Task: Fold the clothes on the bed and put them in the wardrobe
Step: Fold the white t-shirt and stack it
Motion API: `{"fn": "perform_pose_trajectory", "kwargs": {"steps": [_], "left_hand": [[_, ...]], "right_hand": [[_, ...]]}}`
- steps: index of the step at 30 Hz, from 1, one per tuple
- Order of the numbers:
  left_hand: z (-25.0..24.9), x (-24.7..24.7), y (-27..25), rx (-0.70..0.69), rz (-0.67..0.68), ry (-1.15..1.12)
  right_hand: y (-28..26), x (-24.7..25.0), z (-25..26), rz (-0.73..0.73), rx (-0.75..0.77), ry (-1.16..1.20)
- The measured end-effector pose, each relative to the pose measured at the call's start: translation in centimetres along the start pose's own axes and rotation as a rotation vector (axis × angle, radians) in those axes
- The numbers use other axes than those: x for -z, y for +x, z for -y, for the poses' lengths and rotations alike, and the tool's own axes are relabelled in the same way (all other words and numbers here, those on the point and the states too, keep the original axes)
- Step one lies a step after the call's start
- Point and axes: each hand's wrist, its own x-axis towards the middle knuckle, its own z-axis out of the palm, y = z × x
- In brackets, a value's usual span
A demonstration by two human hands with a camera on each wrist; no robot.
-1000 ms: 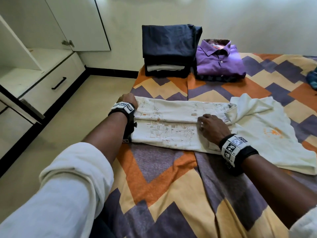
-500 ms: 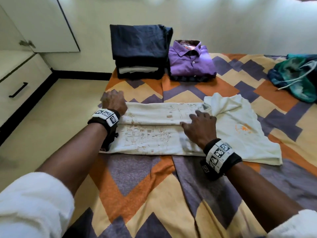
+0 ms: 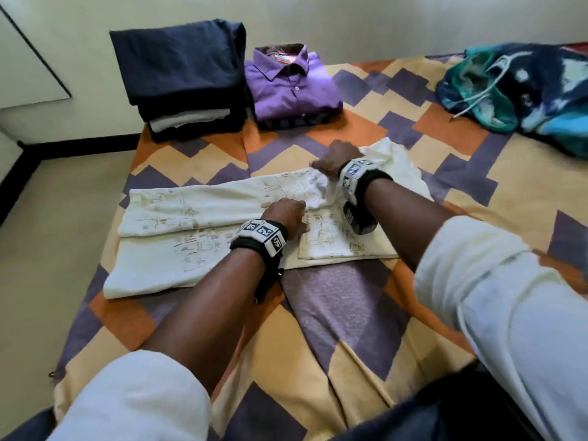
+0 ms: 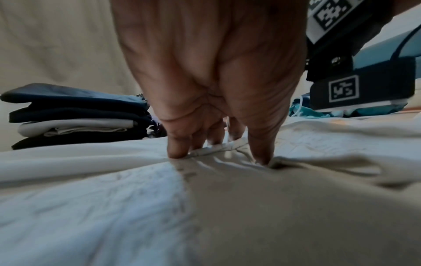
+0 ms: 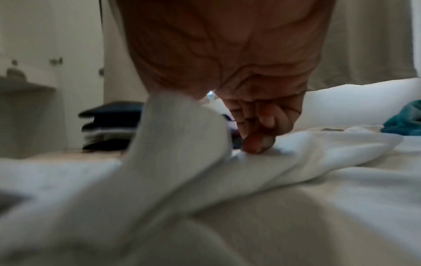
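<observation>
Head view: left hand [image 3: 284, 214] fingers [image 4: 177, 147] are pressing flat on the cream shirt [image 3: 178, 230] mid-frame; right hand [image 3: 337, 157] is pinching its fabric.

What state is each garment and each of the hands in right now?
Cream t-shirt: flat on the bed, partly folded lengthwise.
Left hand: fingertips pressing the shirt's fold.
Right hand: pinching the shirt's cloth.
Purple shirt: folded.
Dark stack: folded, piled.
Teal garment: crumpled, unfolded.
</observation>
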Motion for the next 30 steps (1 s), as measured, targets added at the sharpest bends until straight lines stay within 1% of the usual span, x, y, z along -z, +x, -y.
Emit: {"fn": "perform_pose_trajectory", "kwargs": {"steps": [2, 4, 6, 8, 9, 10, 12, 13, 14, 15, 16, 17, 19, 20, 22, 24, 25, 27, 30], "left_hand": [[0.1, 0.0, 0.0, -0.017, 0.005, 0.004], [0.2, -0.4, 0.0, -0.015, 0.012, 0.006], [0.1, -0.4, -0.2, 0.000, 0.027, -0.005], [0.1, 0.0, -0.3, 0.026, 0.036, -0.028], [-0.1, 0.2, -0.4, 0.030, 0.040, -0.034], [-0.2, 0.5, -0.5, 0.030, 0.043, -0.033], [-0.5, 0.8, -0.9, 0.027, 0.037, -0.023], [-0.6, 0.9, -1.2, 0.035, 0.034, -0.031], [-0.7, 1.0, -1.5, 0.041, 0.028, -0.038], [-0.8, 1.0, -1.8, 0.042, 0.014, -0.036], [-0.8, 1.0, -2.1, 0.042, -0.003, -0.026], [-0.9, 0.9, -2.3, 0.039, -0.029, -0.011], [-1.3, 0.6, -2.9, 0.004, -0.127, 0.019], [-1.8, 0.4, -3.2, -0.047, -0.192, 0.029], [-3.1, -0.2, -3.4, -0.200, -0.289, 0.074], [-4.7, -0.8, -3.5, -0.342, -0.315, 0.138], [-5.5, -1.1, -3.2, -0.387, -0.323, 0.149], [-7.3, -1.6, -2.5, -0.425, -0.329, 0.129], [-9.4, -1.7, -1.7, -0.400, -0.299, 0.146]], "right_hand": [[-0.2, -1.3, 0.1, 0.014, 0.007, -0.007], [-0.5, -1.5, -0.8, -0.022, -0.032, 0.112], [-1.7, -0.5, -2.9, -0.149, -0.159, 0.380], [-4.1, 0.1, -6.5, -0.360, -0.371, 0.755], [-6.0, -0.4, -8.5, -0.409, -0.473, 0.924], [-8.3, -1.2, -10.1, -0.397, -0.543, 1.076], [-12.7, -3.5, -11.6, -0.303, -0.624, 1.253], [-13.9, -4.4, -11.6, -0.298, -0.644, 1.322], [-14.5, -4.5, -11.2, -0.336, -0.637, 1.371], [-14.6, -3.9, -10.5, -0.380, -0.613, 1.324], [-14.1, -3.2, -10.2, -0.397, -0.547, 1.202], [-13.7, -2.1, -10.1, -0.375, -0.470, 1.051], [-12.5, 0.0, -10.4, -0.342, -0.372, 0.777], [-11.9, 0.9, -10.8, -0.326, -0.329, 0.684], [-10.8, 1.5, -12.3, -0.238, -0.268, 0.463], [-10.1, 1.4, -13.9, -0.090, -0.222, 0.252], [-9.8, 1.2, -14.7, -0.032, -0.214, 0.179], [-9.2, 0.9, -16.3, 0.013, -0.202, 0.125], [-8.7, 0.1, -17.2, -0.039, -0.244, 0.206]]}}
